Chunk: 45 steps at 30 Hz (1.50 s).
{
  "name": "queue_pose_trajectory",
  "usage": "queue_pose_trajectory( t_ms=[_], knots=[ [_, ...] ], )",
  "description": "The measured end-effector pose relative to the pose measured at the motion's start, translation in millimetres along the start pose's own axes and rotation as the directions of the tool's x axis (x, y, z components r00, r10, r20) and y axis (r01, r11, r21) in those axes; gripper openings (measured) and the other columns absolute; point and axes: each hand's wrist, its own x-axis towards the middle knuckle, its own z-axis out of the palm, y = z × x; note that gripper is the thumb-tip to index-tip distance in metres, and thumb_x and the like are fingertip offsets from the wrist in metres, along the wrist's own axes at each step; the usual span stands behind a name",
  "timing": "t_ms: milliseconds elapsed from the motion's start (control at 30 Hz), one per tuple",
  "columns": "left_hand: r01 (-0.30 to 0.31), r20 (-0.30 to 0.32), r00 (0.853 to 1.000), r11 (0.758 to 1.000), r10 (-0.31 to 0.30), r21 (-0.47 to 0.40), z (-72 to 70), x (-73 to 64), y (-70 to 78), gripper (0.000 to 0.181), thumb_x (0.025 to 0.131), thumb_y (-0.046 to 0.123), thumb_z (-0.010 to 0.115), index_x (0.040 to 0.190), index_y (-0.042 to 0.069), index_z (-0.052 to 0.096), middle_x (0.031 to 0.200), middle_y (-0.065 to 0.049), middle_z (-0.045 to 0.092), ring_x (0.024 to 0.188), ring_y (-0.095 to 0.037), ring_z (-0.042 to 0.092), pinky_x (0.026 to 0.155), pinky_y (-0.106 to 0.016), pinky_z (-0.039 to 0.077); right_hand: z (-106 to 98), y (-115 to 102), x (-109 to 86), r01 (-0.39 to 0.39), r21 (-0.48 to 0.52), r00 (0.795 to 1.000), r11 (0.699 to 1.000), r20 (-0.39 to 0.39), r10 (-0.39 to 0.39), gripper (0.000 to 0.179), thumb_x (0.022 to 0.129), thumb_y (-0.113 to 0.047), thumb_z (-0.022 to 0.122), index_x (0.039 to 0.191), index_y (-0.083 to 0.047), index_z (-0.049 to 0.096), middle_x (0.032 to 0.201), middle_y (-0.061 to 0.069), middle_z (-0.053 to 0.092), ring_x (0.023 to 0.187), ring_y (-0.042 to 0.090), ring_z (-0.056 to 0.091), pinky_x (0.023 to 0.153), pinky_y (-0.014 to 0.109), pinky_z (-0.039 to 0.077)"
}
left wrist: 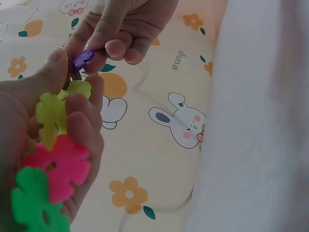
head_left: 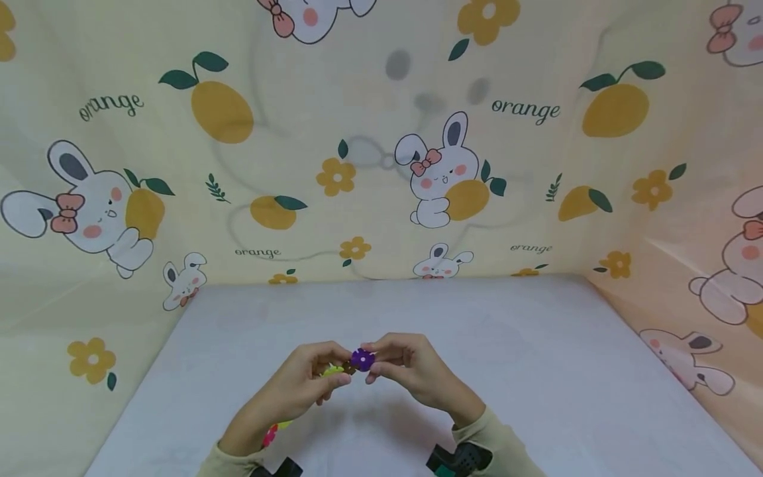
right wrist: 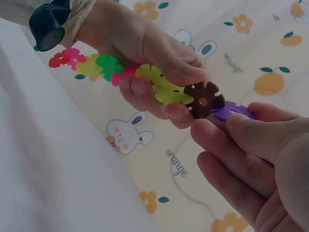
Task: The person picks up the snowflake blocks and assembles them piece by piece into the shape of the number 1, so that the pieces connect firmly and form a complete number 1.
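Observation:
My left hand [head_left: 298, 379] grips a chain of interlocked plastic flower-shaped discs, its thumb and fingers around the part near the brown disc [right wrist: 205, 100]. A purple disc [head_left: 363, 360] meets the brown one edge to edge, and my right hand [head_left: 414, 371] pinches it between thumb and fingers. Whether their slots are fully pushed together, I cannot tell. Behind the brown disc come yellow discs [right wrist: 159, 82], then a pink disc [left wrist: 63, 166] and a green disc [left wrist: 36, 203] along the left palm. The chain's tail, ending in a red disc [right wrist: 58, 59], hangs by the left wrist.
Both hands are above a white tabletop [head_left: 507, 344]. A cream cloth [head_left: 369, 79] printed with rabbits and oranges rises behind it and at both sides. Dark wrist devices [head_left: 459, 459] sit at the sleeve cuffs.

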Motion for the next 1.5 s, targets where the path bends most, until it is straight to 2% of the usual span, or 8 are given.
queue_pose_trajectory(
  t_ms=[267, 433, 533, 833, 967, 1233, 1367, 1500],
  knots=[
    [-0.017, -0.004, 1.0, 1.0, 0.017, -0.013, 0.3, 0.2, -0.7, 0.02, 0.098, 0.017, 0.067, 0.114, 0.006, 0.068, 0.105, -0.016, 0.071, 0.055, -0.002, 0.05, 0.048, -0.02, 0.048, 2.7, -2.6, 0.4, -0.017, -0.075, 0.999, 0.997, -0.032, 0.014, 0.024, 0.095, 0.004, 0.063, 0.118, 0.01, 0.064, 0.111, 0.033, 0.069, 0.084, 0.017, 0.076, 0.083, 0.037, 0.062],
    [0.004, -0.039, 0.999, 1.0, -0.004, -0.018, 4.1, 3.0, -0.6, 0.021, 0.099, 0.016, 0.066, 0.118, 0.007, 0.066, 0.1, -0.014, 0.072, 0.054, -0.004, 0.051, 0.048, -0.024, 0.05, 2.6, -3.6, 0.9, -0.043, -0.164, 0.996, 0.985, -0.087, 0.029, 0.027, 0.097, -0.001, 0.064, 0.123, 0.005, 0.066, 0.114, 0.026, 0.072, 0.083, 0.015, 0.076, 0.083, 0.031, 0.062],
    [0.021, -0.053, 0.998, 1.0, -0.022, -0.02, 5.8, 4.6, -1.0, 0.024, 0.099, 0.018, 0.066, 0.12, 0.008, 0.064, 0.097, -0.014, 0.071, 0.054, -0.005, 0.052, 0.049, -0.026, 0.051, 3.5, -3.7, 1.3, -0.048, -0.214, 0.993, 0.976, -0.117, 0.023, 0.029, 0.098, -0.004, 0.064, 0.126, 0.002, 0.066, 0.11, 0.022, 0.074, 0.082, 0.014, 0.075, 0.084, 0.028, 0.061],
    [0.022, -0.048, 0.999, 0.998, -0.025, -0.059, 7.9, 5.6, -2.9, 0.036, 0.098, 0.026, 0.066, 0.125, 0.002, 0.059, 0.091, -0.016, 0.077, 0.063, -0.012, 0.064, 0.057, -0.025, 0.052, 4.0, -2.5, 0.3, -0.064, -0.285, 0.989, 0.956, -0.144, 0.023, 0.033, 0.098, -0.009, 0.065, 0.13, -0.003, 0.065, 0.102, 0.017, 0.077, 0.082, 0.013, 0.074, 0.085, 0.028, 0.059],
    [0.012, -0.057, 0.998, 0.999, -0.015, -0.053, 9.9, 7.3, -5.2, 0.035, 0.098, 0.023, 0.067, 0.125, 0.002, 0.06, 0.092, -0.016, 0.077, 0.066, -0.013, 0.065, 0.056, -0.022, 0.049, 3.7, -3.3, 0.0, -0.088, -0.302, 0.987, 0.949, -0.154, 0.043, 0.036, 0.099, -0.012, 0.065, 0.134, -0.005, 0.062, 0.102, 0.014, 0.077, 0.084, 0.013, 0.074, 0.085, 0.028, 0.059],
    [-0.008, -0.098, 0.995, 0.999, 0.003, -0.052, 14.9, 7.8, -9.2, 0.034, 0.097, 0.024, 0.067, 0.126, 0.007, 0.058, 0.093, -0.014, 0.078, 0.064, -0.004, 0.052, 0.061, -0.02, 0.047, 5.7, -3.3, -0.4, -0.141, -0.294, 0.982, 0.945, -0.162, 0.096, 0.043, 0.098, -0.016, 0.067, 0.14, -0.011, 0.058, 0.106, 0.01, 0.077, 0.084, 0.009, 0.073, 0.085, 0.028, 0.058],
    [-0.023, -0.142, 0.99, 0.998, 0.015, -0.053, 14.4, 8.1, -9.6, 0.034, 0.099, 0.023, 0.065, 0.127, 0.007, 0.055, 0.093, -0.015, 0.077, 0.064, -0.005, 0.058, 0.061, -0.023, 0.052, 6.5, -2.0, 0.4, -0.161, -0.282, 0.98, 0.946, -0.157, 0.12, 0.045, 0.099, -0.016, 0.066, 0.142, -0.013, 0.055, 0.109, 0.011, 0.077, 0.084, 0.01, 0.073, 0.083, 0.028, 0.059],
    [-0.048, -0.172, 0.984, 0.996, 0.035, -0.073, 13.8, 8.9, -8.4, 0.032, 0.102, 0.02, 0.061, 0.127, 0.003, 0.05, 0.094, -0.02, 0.075, 0.068, -0.009, 0.066, 0.067, -0.028, 0.06, 7.5, 1.8, 1.2, -0.196, -0.268, 0.976, 0.943, -0.146, 0.161, 0.044, 0.1, -0.017, 0.065, 0.142, -0.011, 0.055, 0.109, 0.013, 0.076, 0.084, 0.011, 0.073, 0.082, 0.026, 0.059]
  ],
)
